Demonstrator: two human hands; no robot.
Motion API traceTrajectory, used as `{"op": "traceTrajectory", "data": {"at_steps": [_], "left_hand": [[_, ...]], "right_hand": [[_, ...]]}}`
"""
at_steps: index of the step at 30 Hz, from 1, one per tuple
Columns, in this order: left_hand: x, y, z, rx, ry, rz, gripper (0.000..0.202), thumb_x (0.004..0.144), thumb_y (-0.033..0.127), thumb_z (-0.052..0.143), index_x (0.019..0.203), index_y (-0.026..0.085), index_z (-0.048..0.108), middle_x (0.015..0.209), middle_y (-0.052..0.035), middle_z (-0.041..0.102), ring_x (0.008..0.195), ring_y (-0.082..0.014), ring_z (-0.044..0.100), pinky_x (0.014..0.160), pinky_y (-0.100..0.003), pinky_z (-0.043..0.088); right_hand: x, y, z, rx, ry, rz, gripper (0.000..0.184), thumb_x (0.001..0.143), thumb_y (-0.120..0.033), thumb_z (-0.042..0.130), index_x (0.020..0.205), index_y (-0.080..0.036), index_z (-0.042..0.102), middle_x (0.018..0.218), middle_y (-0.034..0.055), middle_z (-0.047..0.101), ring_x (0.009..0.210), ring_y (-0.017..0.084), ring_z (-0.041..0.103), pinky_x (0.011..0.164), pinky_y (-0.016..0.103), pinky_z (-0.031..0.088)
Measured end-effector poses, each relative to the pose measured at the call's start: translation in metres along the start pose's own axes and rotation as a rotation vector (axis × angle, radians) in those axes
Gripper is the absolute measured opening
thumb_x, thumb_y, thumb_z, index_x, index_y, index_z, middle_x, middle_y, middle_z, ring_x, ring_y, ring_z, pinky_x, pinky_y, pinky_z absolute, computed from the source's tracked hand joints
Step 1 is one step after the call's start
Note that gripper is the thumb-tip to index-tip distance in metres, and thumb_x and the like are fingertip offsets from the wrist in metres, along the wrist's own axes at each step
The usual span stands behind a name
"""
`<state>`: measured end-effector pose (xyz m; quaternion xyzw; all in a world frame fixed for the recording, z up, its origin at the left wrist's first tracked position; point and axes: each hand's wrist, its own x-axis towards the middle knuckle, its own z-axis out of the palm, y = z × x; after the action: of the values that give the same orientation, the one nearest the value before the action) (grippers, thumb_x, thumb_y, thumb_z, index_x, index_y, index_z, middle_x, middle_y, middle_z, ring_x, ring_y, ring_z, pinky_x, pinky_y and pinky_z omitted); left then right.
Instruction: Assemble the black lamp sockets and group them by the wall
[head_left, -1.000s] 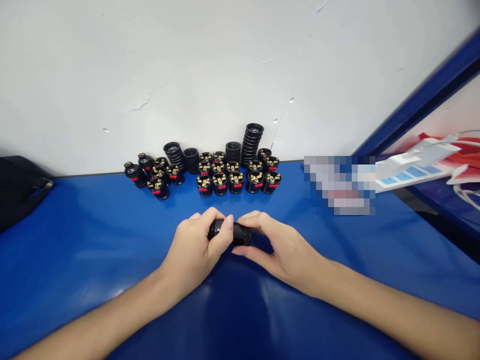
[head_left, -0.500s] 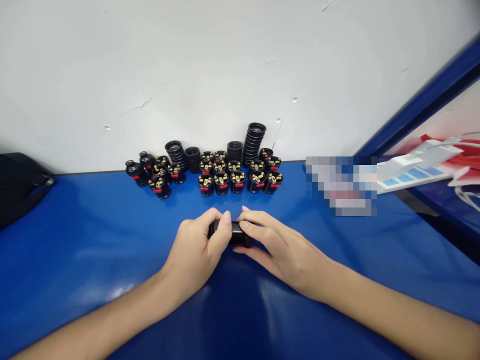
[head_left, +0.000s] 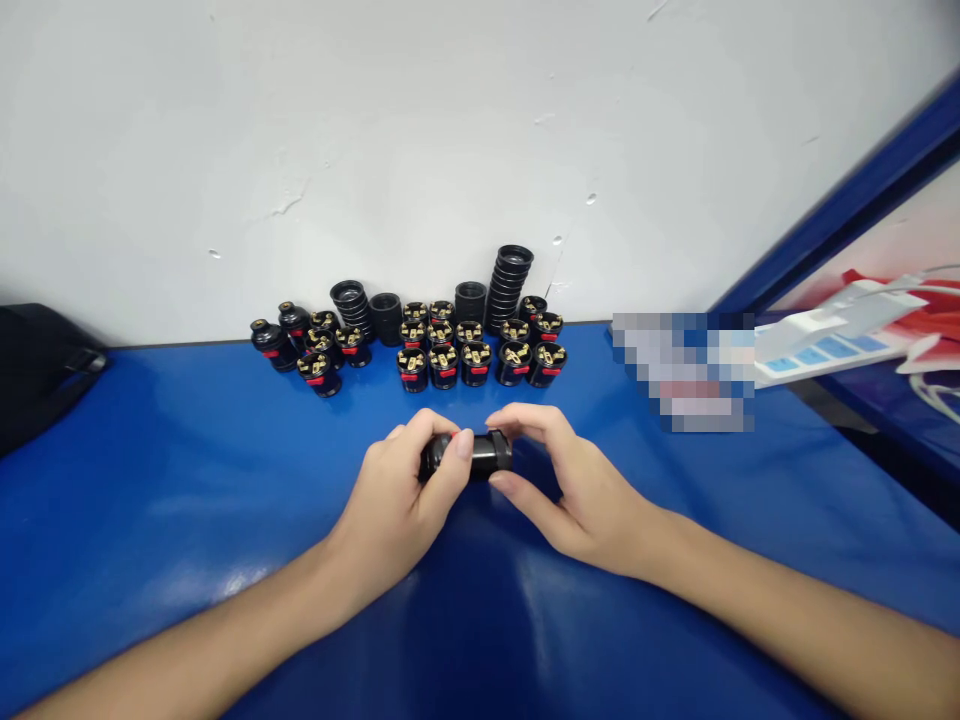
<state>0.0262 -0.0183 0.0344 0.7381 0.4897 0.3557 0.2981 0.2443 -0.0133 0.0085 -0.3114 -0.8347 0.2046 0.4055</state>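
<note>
Both hands meet over the middle of the blue table [head_left: 187,480] on one black lamp socket [head_left: 480,455] held sideways. My left hand [head_left: 401,500] grips its left end, thumb across the top, a trace of red showing at the thumb tip. My right hand [head_left: 577,485] pinches its right end between thumb and fingers. Behind them, against the white wall, stand several black sockets with brass contacts and red tabs [head_left: 480,355], and stacks of black threaded rings [head_left: 510,280].
A black bag [head_left: 37,370] lies at the far left edge of the table. More sockets and capped pieces [head_left: 300,345] group at the back left. To the right sit a blurred patch [head_left: 682,370] and white-and-blue packaging [head_left: 832,335] beyond a blue frame.
My right hand has shifted from lying over the socket to a pinch on its right end, lifting the piece slightly. My left hand keeps its grip.
</note>
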Motion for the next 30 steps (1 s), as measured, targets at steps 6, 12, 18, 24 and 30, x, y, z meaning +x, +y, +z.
{"op": "traceTrajectory", "data": {"at_steps": [6, 12, 18, 24, 30], "left_hand": [[0.003, -0.002, -0.001, -0.004, 0.015, 0.001, 0.030, 0.106, 0.039, 0.050, 0.086, 0.021, 0.062, 0.064, 0.0058, 0.055, 0.056, -0.0105, 0.047, 0.057, -0.024, 0.035], [0.001, -0.004, -0.001, 0.046, 0.008, 0.011, 0.027, 0.105, 0.039, 0.052, 0.087, 0.021, 0.063, 0.065, 0.0053, 0.055, 0.056, -0.0115, 0.043, 0.056, -0.025, 0.033], [0.000, -0.005, -0.001, 0.070, -0.003, 0.032, 0.025, 0.104, 0.039, 0.053, 0.090, 0.021, 0.063, 0.068, 0.0044, 0.058, 0.058, -0.0119, 0.045, 0.057, -0.025, 0.034], [0.000, -0.008, 0.000, 0.099, -0.001, 0.023, 0.024, 0.104, 0.038, 0.054, 0.090, 0.021, 0.063, 0.066, 0.0050, 0.057, 0.056, -0.0117, 0.043, 0.057, -0.025, 0.034], [-0.001, -0.010, 0.000, 0.110, 0.000, 0.038, 0.021, 0.104, 0.038, 0.056, 0.093, 0.021, 0.064, 0.068, 0.0049, 0.060, 0.058, -0.0120, 0.047, 0.058, -0.025, 0.035]], "right_hand": [[0.001, 0.001, 0.001, 0.092, 0.044, -0.018, 0.060, 0.097, -0.023, 0.076, 0.144, -0.027, 0.040, 0.126, 0.0102, 0.062, 0.116, 0.027, 0.067, 0.102, 0.045, 0.059], [0.000, 0.001, -0.002, 0.106, -0.027, 0.028, 0.050, 0.103, -0.018, 0.065, 0.145, -0.025, 0.040, 0.117, 0.0079, 0.064, 0.107, 0.022, 0.068, 0.098, 0.040, 0.059], [0.001, 0.003, -0.003, 0.096, -0.088, 0.074, 0.055, 0.103, -0.022, 0.066, 0.149, -0.025, 0.037, 0.116, 0.0086, 0.065, 0.108, 0.025, 0.069, 0.100, 0.046, 0.058], [0.001, 0.000, -0.005, 0.048, -0.048, 0.035, 0.059, 0.097, -0.021, 0.071, 0.148, -0.022, 0.041, 0.127, 0.0134, 0.063, 0.118, 0.028, 0.066, 0.104, 0.048, 0.056], [0.001, 0.002, -0.004, 0.080, -0.077, 0.093, 0.050, 0.103, -0.021, 0.064, 0.148, -0.024, 0.041, 0.122, 0.0108, 0.065, 0.113, 0.025, 0.069, 0.103, 0.047, 0.058]]}}
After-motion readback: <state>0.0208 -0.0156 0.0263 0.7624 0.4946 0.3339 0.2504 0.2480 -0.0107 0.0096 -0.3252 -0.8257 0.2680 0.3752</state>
